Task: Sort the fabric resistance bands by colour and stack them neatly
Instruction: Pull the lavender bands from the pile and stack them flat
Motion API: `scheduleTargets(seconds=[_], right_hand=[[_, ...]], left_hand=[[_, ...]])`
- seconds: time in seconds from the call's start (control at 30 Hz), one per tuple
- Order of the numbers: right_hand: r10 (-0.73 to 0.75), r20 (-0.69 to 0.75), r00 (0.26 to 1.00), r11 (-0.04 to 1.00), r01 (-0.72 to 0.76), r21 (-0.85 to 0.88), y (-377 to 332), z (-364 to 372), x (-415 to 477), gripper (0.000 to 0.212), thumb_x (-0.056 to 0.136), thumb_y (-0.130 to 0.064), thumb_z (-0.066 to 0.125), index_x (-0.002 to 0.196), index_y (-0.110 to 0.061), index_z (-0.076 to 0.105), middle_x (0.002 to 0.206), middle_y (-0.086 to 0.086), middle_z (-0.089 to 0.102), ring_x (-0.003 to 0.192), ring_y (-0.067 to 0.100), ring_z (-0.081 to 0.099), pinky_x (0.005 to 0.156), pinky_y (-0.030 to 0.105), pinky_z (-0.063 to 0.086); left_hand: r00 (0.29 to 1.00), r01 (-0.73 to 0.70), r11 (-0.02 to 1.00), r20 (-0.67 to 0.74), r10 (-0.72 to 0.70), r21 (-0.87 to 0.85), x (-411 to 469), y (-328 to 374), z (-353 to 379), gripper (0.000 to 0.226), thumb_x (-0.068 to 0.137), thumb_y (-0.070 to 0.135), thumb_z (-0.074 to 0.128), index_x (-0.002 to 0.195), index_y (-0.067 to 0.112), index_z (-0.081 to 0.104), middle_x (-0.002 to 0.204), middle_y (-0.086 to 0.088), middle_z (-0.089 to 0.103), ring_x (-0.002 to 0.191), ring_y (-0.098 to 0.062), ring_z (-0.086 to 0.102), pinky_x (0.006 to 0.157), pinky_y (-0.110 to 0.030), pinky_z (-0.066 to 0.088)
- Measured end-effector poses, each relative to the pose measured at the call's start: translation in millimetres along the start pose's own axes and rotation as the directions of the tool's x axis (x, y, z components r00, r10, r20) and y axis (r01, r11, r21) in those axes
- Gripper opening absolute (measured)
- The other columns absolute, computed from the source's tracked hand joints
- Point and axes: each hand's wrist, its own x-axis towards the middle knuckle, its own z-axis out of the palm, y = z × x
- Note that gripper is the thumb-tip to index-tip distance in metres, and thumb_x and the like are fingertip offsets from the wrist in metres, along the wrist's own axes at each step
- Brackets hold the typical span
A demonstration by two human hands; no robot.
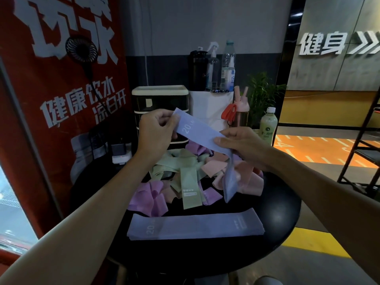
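Head view: I see the left hand [156,130] and right hand [244,145] both pinching 1 blue band [197,132] above the bench [277,212]; a blue stack [195,226] lies at its near edge.

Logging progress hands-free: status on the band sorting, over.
Left hand and right hand both pinch one blue band above the mixed pile. Blue stack lies flat nearer the person. Band's loose end dangles over the pile; nothing else blocks the stack.

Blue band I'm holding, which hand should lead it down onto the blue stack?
Probably the right hand: it sits lower, and the blue band's loose end hangs below it towards the blue stack.
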Motion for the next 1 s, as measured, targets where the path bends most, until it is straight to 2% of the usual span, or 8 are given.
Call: scheduleTargets(seconds=[0.17, 0.33, 0.5, 0.6, 0.67, 0.8, 0.9, 1.0], right_hand=[[0.058, 0.021, 0.998, 0.997, -0.059, 0.055, 9, -6, -10, 0.027, 0.086, -0.024, 0.070, 0.077, 0.002, 0.066, 0.084, 0.017, 0.056, 0.080, 0.028, 0.046, 0.074, 0.043, 0.037], [0.044, 0.063, 0.997, 0.998, -0.047, 0.034, 15, -10, -25, 0.055, 0.076, -0.040, 0.070, 0.081, 0.014, 0.058, 0.077, 0.015, 0.051, 0.070, 0.026, 0.043, 0.057, 0.027, 0.036], [0.091, 0.087, 0.992, 0.994, -0.096, 0.058, 26, -16, -41, 0.027, 0.077, -0.033, 0.069, 0.069, -0.007, 0.067, 0.072, 0.002, 0.061, 0.066, 0.014, 0.056, 0.056, 0.020, 0.044], [0.135, 0.141, 0.981, 0.984, -0.150, 0.099, 35, -19, -49, 0.037, 0.078, -0.039, 0.075, 0.078, -0.002, 0.069, 0.078, 0.004, 0.068, 0.072, 0.014, 0.063, 0.060, 0.019, 0.048], [0.155, 0.141, 0.978, 0.979, -0.171, 0.110, 41, -18, -54, 0.050, 0.063, -0.049, 0.085, 0.088, -0.007, 0.073, 0.095, 0.010, 0.071, 0.085, 0.018, 0.066, 0.070, 0.025, 0.053], [0.229, 0.060, 0.972, 0.914, -0.236, 0.331, 55, -15, -68, 0.070, 0.057, -0.032, 0.090, 0.113, -0.002, 0.062, 0.120, 0.020, 0.062, 0.103, 0.027, 0.066, 0.074, 0.032, 0.058], [0.242, -0.050, 0.969, 0.905, -0.207, 0.371, 60, -6, -84, 0.048, 0.075, -0.010, 0.075, 0.118, 0.001, 0.057, 0.117, 0.020, 0.064, 0.106, 0.030, 0.066, 0.082, 0.042, 0.059], [0.239, -0.224, 0.945, 0.951, -0.181, 0.252, 67, 4, -97, 0.019, 0.086, 0.000, 0.065, 0.104, -0.005, 0.061, 0.092, 0.012, 0.069, 0.086, 0.020, 0.069, 0.069, 0.031, 0.060]], left_hand=[[0.997, 0.020, 0.998, -0.080, -0.015, 0.054, 8, -7, -23, 0.010, 0.098, 0.020, 0.063, 0.094, 0.014, 0.070, 0.075, -0.003, 0.072, 0.049, -0.012, 0.059, 0.050, -0.025, 0.049], [0.991, 0.046, 0.990, -0.134, -0.028, 0.131, 4, -13, -50, 0.010, 0.098, 0.020, 0.062, 0.097, 0.012, 0.068, 0.071, 0.002, 0.068, 0.047, -0.005, 0.058, 0.047, -0.018, 0.048], [0.984, 0.085, 0.977, -0.172, -0.051, 0.195, -8, -24, -78, 0.014, 0.098, 0.020, 0.062, 0.097, 0.010, 0.070, 0.066, -0.008, 0.066, 0.048, -0.008, 0.056, 0.050, -0.026, 0.048], [0.988, 0.103, 0.972, -0.133, -0.076, 0.212, -22, -31, -89, 0.013, 0.097, 0.022, 0.063, 0.092, 0.014, 0.071, 0.069, -0.012, 0.068, 0.053, -0.017, 0.059, 0.051, -0.027, 0.049], [0.987, 0.124, 0.971, -0.128, -0.099, 0.206, -32, -36, -92, 0.014, 0.097, 0.024, 0.064, 0.085, 0.021, 0.071, 0.069, -0.008, 0.069, 0.052, -0.012, 0.059, 0.050, -0.025, 0.049], [0.980, 0.178, 0.961, -0.131, -0.153, 0.212, -56, -44, -99, 0.013, 0.093, 0.022, 0.069, 0.080, 0.021, 0.070, 0.061, 0.005, 0.068, 0.050, -0.002, 0.059, 0.050, -0.013, 0.046], [0.977, 0.205, 0.943, -0.111, -0.182, 0.262, -79, -51, -106, 0.013, 0.091, 0.018, 0.071, 0.080, 0.011, 0.072, 0.071, -0.004, 0.070, 0.057, -0.002, 0.060, 0.055, -0.012, 0.046], [0.966, 0.256, 0.924, -0.104, -0.236, 0.284, -101, -57, -110, 0.016, 0.089, 0.020, 0.073, 0.076, 0.011, 0.072, 0.073, -0.008, 0.070, 0.061, -0.006, 0.060, 0.061, -0.020, 0.047]])
